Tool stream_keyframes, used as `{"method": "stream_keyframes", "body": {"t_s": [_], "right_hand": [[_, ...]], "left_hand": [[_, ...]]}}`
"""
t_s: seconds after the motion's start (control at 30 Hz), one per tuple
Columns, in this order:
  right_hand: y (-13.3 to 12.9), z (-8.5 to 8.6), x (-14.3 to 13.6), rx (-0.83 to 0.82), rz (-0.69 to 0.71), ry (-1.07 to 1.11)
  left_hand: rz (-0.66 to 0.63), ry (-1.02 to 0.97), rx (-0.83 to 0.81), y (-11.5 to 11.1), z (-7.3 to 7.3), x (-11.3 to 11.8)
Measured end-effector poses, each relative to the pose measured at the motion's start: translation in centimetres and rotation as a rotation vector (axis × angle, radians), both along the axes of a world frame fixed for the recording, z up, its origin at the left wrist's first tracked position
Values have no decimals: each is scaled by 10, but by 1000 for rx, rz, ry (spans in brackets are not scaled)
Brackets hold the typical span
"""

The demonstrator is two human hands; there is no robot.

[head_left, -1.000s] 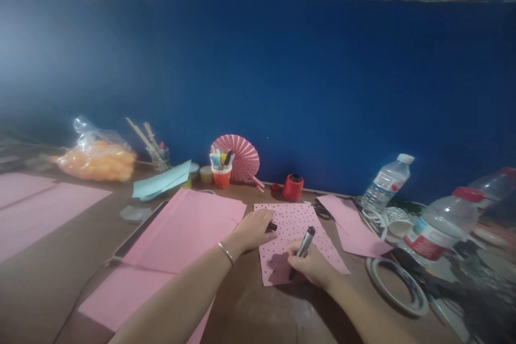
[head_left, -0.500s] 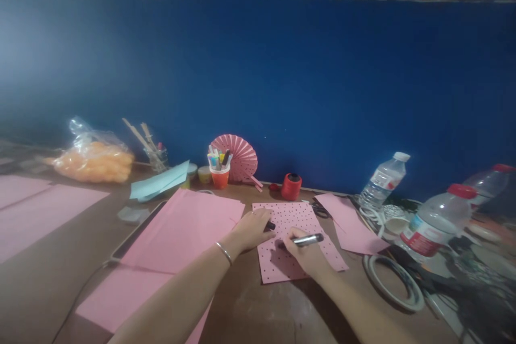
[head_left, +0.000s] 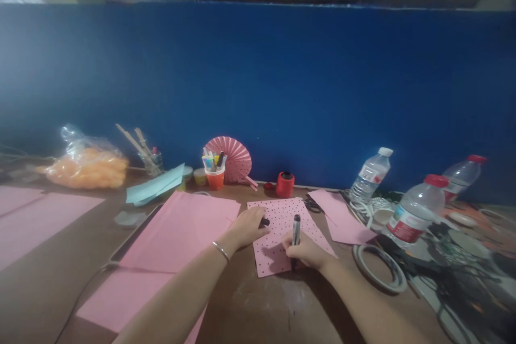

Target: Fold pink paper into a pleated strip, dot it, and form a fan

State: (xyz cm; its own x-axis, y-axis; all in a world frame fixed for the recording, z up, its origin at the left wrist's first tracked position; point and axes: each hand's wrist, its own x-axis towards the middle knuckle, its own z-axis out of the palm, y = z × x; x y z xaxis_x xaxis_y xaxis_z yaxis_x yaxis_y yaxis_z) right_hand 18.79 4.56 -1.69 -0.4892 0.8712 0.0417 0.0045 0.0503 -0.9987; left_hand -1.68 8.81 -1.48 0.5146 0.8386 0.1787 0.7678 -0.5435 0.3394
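A pink sheet of paper (head_left: 282, 215) covered with small dark dots lies on the table in front of me. My right hand (head_left: 304, 251) is closed round a marker (head_left: 296, 231), which stands nearly upright over the lower part of the sheet. Whether its tip touches the paper is hard to make out. At the sheet's left edge rests my left hand (head_left: 248, 226), closed on a black marker cap (head_left: 264, 222). A silver bracelet (head_left: 220, 251) circles the left wrist.
Plain pink sheets (head_left: 181, 231) lie to the left. Behind stand a cup of markers (head_left: 215, 177), a pink folded fan (head_left: 236, 158) and a red spool (head_left: 285, 185). Rightward are scissors (head_left: 312, 205), a tape roll (head_left: 381, 269) and plastic bottles (head_left: 417, 212). A bag of orange pieces (head_left: 86, 166) sits far left.
The marker in my right hand has swung from lying almost flat to nearly upright, and that hand has shifted slightly lower on the sheet. My left hand keeps its place.
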Motion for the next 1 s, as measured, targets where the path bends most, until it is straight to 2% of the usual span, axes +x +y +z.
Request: {"method": "stream_keyframes", "body": {"t_s": [0.2,0.4,0.63,0.87,1.0], "right_hand": [[9,-4,0,29,-164,97],[0,-8,-12,62,-134,10],[4,-12,-8,66,-165,85],[16,-14,22,100,-487,229],[5,-12,36,106,-426,159]], "left_hand": [[17,-7,-3,-3,3,0],[55,-25,-15,-5,2,2],[88,-33,-23,-7,3,2],[109,-54,-9,-10,4,0],[104,-75,-24,-9,4,-1]]}}
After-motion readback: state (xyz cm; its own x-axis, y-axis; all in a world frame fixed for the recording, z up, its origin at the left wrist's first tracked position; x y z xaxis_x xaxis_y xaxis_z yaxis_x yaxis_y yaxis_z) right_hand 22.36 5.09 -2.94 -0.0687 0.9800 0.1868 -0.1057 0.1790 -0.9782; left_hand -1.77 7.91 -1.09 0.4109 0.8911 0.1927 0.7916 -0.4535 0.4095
